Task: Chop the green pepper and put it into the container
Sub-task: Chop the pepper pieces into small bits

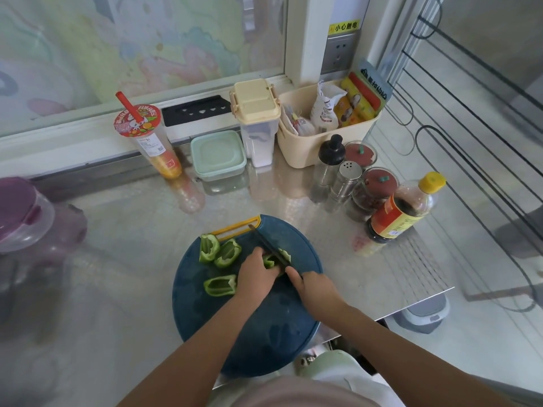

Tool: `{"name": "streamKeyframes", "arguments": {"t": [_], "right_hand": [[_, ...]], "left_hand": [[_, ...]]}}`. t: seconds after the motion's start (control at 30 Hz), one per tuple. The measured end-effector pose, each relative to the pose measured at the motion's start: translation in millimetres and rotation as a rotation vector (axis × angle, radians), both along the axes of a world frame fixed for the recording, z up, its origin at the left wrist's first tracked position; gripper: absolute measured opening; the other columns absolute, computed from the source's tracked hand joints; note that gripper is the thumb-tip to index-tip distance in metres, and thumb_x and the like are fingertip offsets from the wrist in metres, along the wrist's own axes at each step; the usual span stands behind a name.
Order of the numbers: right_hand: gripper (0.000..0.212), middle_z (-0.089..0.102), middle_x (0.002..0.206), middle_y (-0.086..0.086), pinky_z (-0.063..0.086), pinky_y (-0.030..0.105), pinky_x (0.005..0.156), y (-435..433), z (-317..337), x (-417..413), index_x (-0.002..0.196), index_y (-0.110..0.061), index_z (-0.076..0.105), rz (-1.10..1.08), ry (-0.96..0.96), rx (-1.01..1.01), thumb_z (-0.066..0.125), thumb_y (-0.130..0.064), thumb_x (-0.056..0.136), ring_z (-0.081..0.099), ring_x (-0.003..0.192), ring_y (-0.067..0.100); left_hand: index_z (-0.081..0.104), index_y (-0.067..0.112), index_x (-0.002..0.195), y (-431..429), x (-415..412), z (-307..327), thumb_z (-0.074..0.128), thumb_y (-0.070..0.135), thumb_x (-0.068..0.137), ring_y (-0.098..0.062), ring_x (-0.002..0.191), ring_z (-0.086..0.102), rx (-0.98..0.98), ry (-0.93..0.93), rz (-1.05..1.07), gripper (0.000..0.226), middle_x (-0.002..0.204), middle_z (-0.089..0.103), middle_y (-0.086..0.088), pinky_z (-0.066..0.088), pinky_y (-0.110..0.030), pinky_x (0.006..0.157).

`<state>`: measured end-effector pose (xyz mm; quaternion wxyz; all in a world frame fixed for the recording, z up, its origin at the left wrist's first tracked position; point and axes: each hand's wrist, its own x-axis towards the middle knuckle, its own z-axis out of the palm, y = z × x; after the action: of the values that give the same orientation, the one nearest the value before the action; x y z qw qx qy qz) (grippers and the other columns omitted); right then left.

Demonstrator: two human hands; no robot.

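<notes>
left hand (pixel 257 277) curled down over a cut green pepper piece (pixel 269 260), fingers holding it flat on the round dark blue plastic cutting board (pixel 249 318), which has a yellow handle slot at its far edge. right hand (pixel 316 289) wrapped round the handle of a dark-bladed kitchen knife (pixel 268 244), index finger laid forward toward the blade; the handle itself is hidden in the grip. blade lies across the held piece, tip pointing away toward the yellow slot. three other green pepper pieces (pixel 227 253) lie hollow side up on the board left of the hands: two side by side near the far-left rim, one nearer, just beside the left hand. board sits on the shiny steel tabletop (pixel 132 230). pale green square lidded plastic container (pixel 218 154) stands at the back of the tabletop, lid on, well apart from the board, between a clear drink cup with red straw (pixel 147 139) and a clear canister with beige lid (pixel 257 121). further right are a cream plastic basket (pixel 296 160) of packets and a dark sauce bottle with yellow cap (pixel 402 210).
</notes>
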<state>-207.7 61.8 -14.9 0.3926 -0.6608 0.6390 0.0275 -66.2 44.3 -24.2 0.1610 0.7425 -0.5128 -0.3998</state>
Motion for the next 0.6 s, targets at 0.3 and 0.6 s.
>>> {"name": "streamKeyframes", "arguments": {"t": [0.3, 0.6], "right_hand": [[0.06, 0.034, 0.05, 0.003, 0.032, 0.021, 0.043, -12, 15, -19, 0.063, -0.014, 0.038, -0.309, -0.354, 0.331, 0.028, -0.067, 0.091, 0.031, 0.04, 0.016], [0.07, 0.055, 0.074, 0.016, 0.046, 0.039, 0.075, 28, 3, -24, 0.079, -0.001, 0.057, -0.099, -0.127, 0.017, 0.025, -0.063, 0.091, 0.059, 0.076, 0.031]], "left_hand": [[0.056, 0.011, 0.103, 5, 2, 3, 0.073, 0.04, 0.076, -0.02, 0.096, 0.059, -0.044, 0.016, -0.035, 0.043, 0.101, 0.062, -0.004, 0.041, -0.025, 0.075], [0.053, 0.019, 0.103, 4, 2, 9, 0.073, 0.027, 0.079, -0.02, 0.074, 0.066, 0.003, 0.095, 0.015, 0.032, 0.086, 0.059, 0.005, 0.057, -0.043, 0.075]]}}
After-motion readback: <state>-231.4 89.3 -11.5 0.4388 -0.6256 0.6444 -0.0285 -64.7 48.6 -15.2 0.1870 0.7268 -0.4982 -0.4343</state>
